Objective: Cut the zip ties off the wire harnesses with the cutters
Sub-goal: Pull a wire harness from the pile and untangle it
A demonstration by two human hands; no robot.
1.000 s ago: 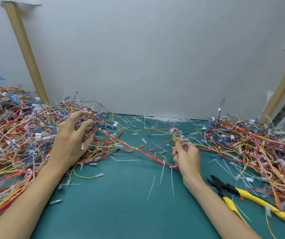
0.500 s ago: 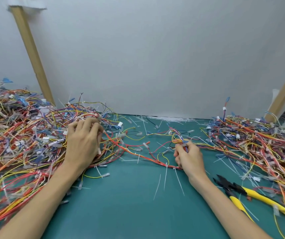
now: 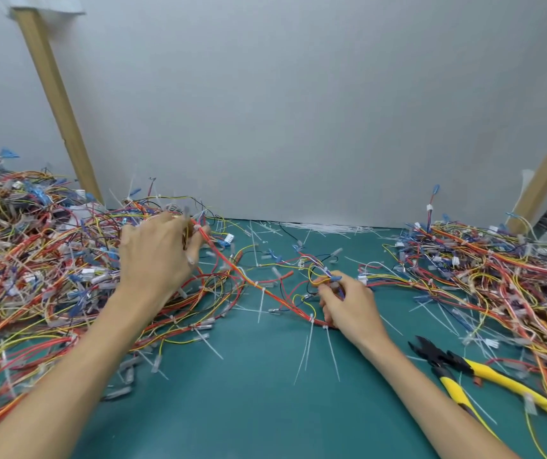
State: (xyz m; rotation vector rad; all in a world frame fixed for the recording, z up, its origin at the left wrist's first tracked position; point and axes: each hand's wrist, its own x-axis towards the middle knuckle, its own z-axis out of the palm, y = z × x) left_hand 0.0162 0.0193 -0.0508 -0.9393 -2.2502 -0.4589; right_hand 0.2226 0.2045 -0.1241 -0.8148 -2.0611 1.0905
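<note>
Gripping a red wire harness (image 3: 232, 266) in the left hand (image 3: 156, 256), palm down, fingers curled, arm stretched forward. Pinching yellow and blue wires (image 3: 316, 279) at the fingertips of the right hand (image 3: 348, 303), back up, wrist low. With bare forearms angled inward, hands well apart.

Left hand (image 3: 156, 260), nine o'clock: grips red-orange zip-tied wire harness (image 3: 265, 291). Right hand (image 3: 351, 309), five o'clock: pinches yellow-blue wire loop (image 3: 318, 280). Yellow-handled black cutters (image 3: 457, 362), four o'clock: on teal mat (image 3: 249, 409).
</note>
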